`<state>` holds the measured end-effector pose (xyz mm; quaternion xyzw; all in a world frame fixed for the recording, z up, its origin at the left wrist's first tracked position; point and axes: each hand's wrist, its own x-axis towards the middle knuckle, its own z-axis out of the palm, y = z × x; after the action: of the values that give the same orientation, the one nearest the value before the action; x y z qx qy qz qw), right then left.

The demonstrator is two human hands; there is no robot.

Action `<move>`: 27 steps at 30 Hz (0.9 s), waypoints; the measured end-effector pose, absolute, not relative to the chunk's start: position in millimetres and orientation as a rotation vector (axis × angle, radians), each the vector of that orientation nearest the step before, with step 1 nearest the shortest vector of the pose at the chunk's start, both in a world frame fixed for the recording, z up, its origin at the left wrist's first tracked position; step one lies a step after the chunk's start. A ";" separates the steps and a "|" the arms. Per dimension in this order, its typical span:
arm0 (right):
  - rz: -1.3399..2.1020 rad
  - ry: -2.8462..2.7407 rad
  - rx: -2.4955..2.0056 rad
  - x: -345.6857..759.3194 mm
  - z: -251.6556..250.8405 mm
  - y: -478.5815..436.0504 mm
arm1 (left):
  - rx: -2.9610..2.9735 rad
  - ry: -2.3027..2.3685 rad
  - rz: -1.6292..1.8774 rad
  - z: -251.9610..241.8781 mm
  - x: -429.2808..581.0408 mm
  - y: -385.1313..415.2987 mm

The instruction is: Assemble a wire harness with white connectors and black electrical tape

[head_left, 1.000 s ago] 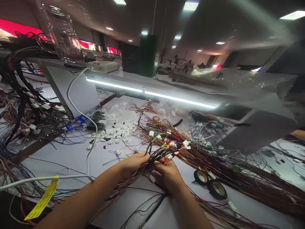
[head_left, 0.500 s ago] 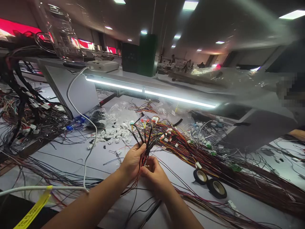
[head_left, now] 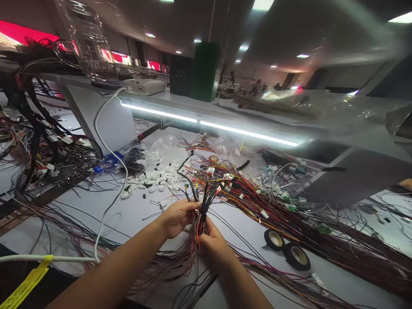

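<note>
Both my hands grip one wire bundle [head_left: 202, 201] of thin black, red and yellow wires that stands up from my fists and fans out into small white and red connectors [head_left: 210, 171]. My left hand [head_left: 177, 216] is closed round the bundle just below the fan. My right hand [head_left: 213, 244] is closed on the same bundle a little lower and nearer to me. The bundle's loose tails trail down across the white table [head_left: 135, 214] toward my body.
Two black tape rolls [head_left: 286, 248] lie to the right of my hands. A long heap of coloured wires [head_left: 309, 231] runs right. Loose white connectors [head_left: 154, 180] and plastic bags lie behind. A white cable [head_left: 107, 171] hangs left; a lit shelf [head_left: 209, 124] spans the back.
The fanned wire ends swung from the right to upright above my hands. My right hand slid down the bundle, closer to me. The view shifted slightly.
</note>
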<state>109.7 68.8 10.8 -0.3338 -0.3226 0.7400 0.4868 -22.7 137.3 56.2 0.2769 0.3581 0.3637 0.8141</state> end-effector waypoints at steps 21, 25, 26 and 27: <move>1.864 -0.377 -0.721 97.1 11.1 60.9 | 0.390 0.747 1.000 64.4 -1.8 137.7; 1.701 -0.616 -0.890 88.2 11.5 58.8 | 0.356 0.772 1.124 60.2 3.0 144.8; 1.697 -0.652 -0.913 87.8 13.8 58.1 | 0.350 0.778 1.143 59.4 3.9 146.9; 1.691 -0.678 -0.926 88.0 16.5 57.4 | 0.346 0.784 1.156 58.6 4.7 148.8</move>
<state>88.0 57.4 16.5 -0.3866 -0.2830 0.7058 0.5217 4.7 148.8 58.6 0.1583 0.3590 0.5294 0.7522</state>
